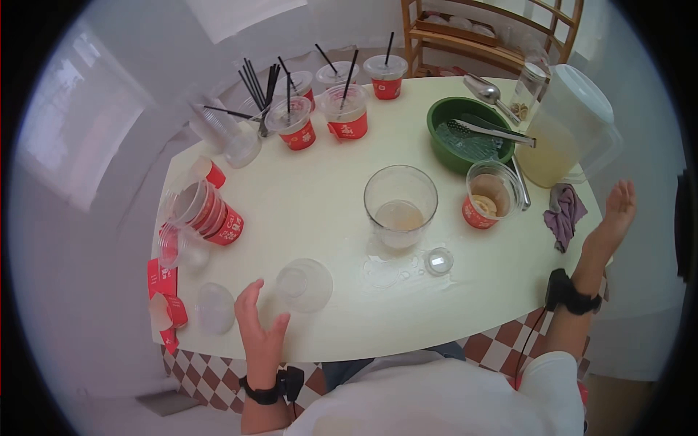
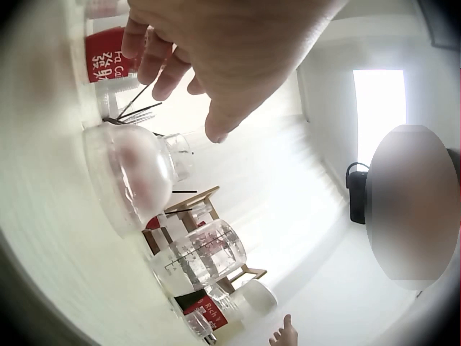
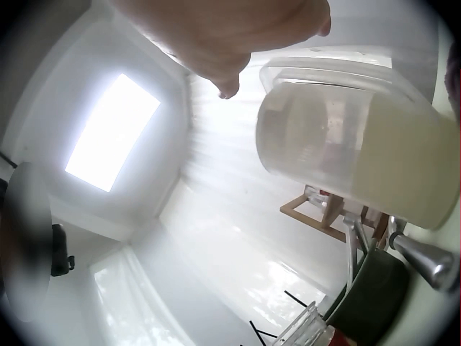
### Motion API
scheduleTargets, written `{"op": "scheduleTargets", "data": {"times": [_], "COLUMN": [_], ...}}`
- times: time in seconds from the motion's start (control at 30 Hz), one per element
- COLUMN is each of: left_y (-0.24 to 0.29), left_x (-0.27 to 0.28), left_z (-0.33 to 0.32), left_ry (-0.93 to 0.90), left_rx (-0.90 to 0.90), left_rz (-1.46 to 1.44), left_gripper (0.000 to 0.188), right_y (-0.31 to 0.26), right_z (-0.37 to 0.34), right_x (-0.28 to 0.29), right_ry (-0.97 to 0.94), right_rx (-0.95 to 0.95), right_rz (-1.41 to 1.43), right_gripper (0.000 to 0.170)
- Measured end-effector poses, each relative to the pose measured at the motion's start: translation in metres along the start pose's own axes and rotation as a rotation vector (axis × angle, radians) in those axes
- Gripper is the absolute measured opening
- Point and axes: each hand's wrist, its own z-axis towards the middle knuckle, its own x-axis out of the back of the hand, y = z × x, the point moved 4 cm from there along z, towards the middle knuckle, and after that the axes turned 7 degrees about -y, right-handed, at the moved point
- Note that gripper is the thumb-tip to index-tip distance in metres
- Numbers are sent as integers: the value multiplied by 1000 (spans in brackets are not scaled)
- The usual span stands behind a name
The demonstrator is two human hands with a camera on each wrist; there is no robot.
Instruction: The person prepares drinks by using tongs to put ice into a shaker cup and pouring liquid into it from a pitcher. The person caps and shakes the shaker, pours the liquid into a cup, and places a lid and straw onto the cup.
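Before you, the tabletop (image 1: 349, 323) is pale cream, the bowl (image 1: 440, 149) green, the cloth (image 1: 562, 218) purple, the straws (image 1: 349, 78) black and the upturned cup (image 1: 309, 287) clear. Your cup sleeves (image 1: 230, 227) are red with white lettering. Your shirt (image 1: 436, 400) is white, your wristbands (image 1: 578, 300) black, the floor (image 1: 509, 336) checked brown and white.

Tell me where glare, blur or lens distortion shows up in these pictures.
Head view: fisheye distortion bows the edge of the table, the corners go black, and a small clear round piece catches a bright reflection. Left wrist view: a bright panel is blown out white, and an oval patch at right is blurred. Right wrist view: similar white glare upper left; the right hand looks shaded.
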Motion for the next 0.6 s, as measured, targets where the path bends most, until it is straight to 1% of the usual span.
{"op": "scheduleTargets", "data": {"times": [0.07, 0.1, 0.17, 0.2, 0.23, 0.27, 0.3, 0.33, 0.37, 0.4, 0.43, 0.47, 0.5, 0.57, 0.6], "left_y": [1, -2, -2, -2, -3, -4, -4, -2, 4, 11, 23, 38, 54, 91, 103], "left_x": [-5, -6, -17, -19, -21, -22, -22, -18, -13, -10, -2, 7, 11, 8, 4], "left_z": [19, 25, 36, 39, 41, 42, 41, 41, 43, 47, 53, 59, 66, 85, 97], "left_ry": [-75, -57, -181, -176, -188, -204, -209, -150, -90, -91, -31, 33, 38, -46, -44], "left_rx": [-60, -41, -92, -92, -80, -68, -70, -88, -108, -113, -157, -198, -199, -326, -330], "left_rz": [65, 69, 145, 140, 146, 153, 152, 44, -64, -61, -256, -452, -452, -565, -569], "left_gripper": [61, 61, 59, 59, 55, 52, 52, 48, 45, 45, 43, 42, 42, 40, 40], "right_y": [-20, -21, -28, -42, -53, -61, -67, -76, -78, -79, -80, -79, -76, -67, -64], "right_z": [-43, -66, -109, -123, -135, -146, -156, -163, -163, -168, -173, -175, -176, -181, -182], "right_x": [4, 2, -15, -30, -46, -59, -70, -81, -87, -96, -102, -106, -108, -111, -111], "right_ry": [-124, -247, -500, -697, -888, -984, -1065, -1169, -1163, -1242, -1324, -1379, -1380, -1390, -1387], "right_rx": [28, 5, -44, -46, -27, 14, 179, 278, 277, 354, 430, 426, 432, 474, 477], "right_rz": [31, 48, 87, -55, -116, -154, -239, -281, -281, -322, -363, -379, -377, -425, -429], "right_gripper": [31, 27, 22, 24, 32, 38, 44, 50, 50, 52, 54, 57, 57, 55, 55]}}
